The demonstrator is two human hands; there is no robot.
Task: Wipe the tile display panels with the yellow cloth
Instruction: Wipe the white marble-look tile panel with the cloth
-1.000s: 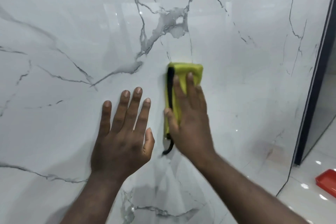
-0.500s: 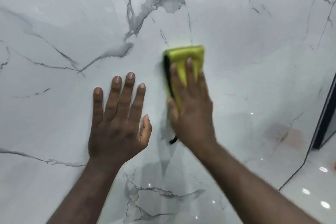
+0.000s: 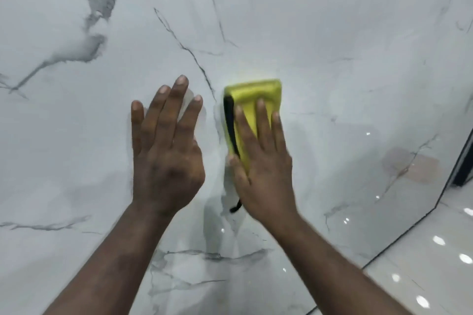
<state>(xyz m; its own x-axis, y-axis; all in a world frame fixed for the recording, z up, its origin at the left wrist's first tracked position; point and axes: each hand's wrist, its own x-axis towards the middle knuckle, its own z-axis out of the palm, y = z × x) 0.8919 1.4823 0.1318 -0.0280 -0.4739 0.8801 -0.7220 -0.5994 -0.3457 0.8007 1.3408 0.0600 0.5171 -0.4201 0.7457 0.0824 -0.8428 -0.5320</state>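
A: Step in hand?

B: Wiping. The right hand [image 3: 263,169] presses the yellow cloth [image 3: 256,94] flat against the tile panel [image 3: 332,46], roughly mid-frame, just right of a dark vein.

A: Fingers?

B: The right fingers [image 3: 262,120] are straight and slightly apart, laid over the lower part of the cloth. The thumb sits by its left side, along the black edge strip [image 3: 229,120]. It's a flat press, nothing is clamped. The top of the cloth pokes out above the fingertips.

A: Other hand?

B: The left hand [image 3: 166,156] is flat toward the panel, just beside the cloth, with straight fingers that are mostly together. It holds nothing. There's motion blur, so I cannot tell if the palm actually touches the tile.

A: How to do it well?

B: My judgement:
- Spread the pressure over the whole cloth, not only the fingertips, so the folded pad stays flat and doesn't roll.
- Use overlapping strokes. The surface is glossy, so streaks will show.
- The bare left hand probably leaves prints on the gloss, so wipe that patch too or brace with it lightly.
- The black loop [image 3: 235,207] dangles below the palm. Tuck it in so it doesn't drag.

A: What's left to wipe?

B: Plenty, judging by the frame. The panel runs well past the cloth on all sides, down to the shiny floor [image 3: 435,263] at lower right and across to the dark frame [image 3: 463,161] at the right edge.
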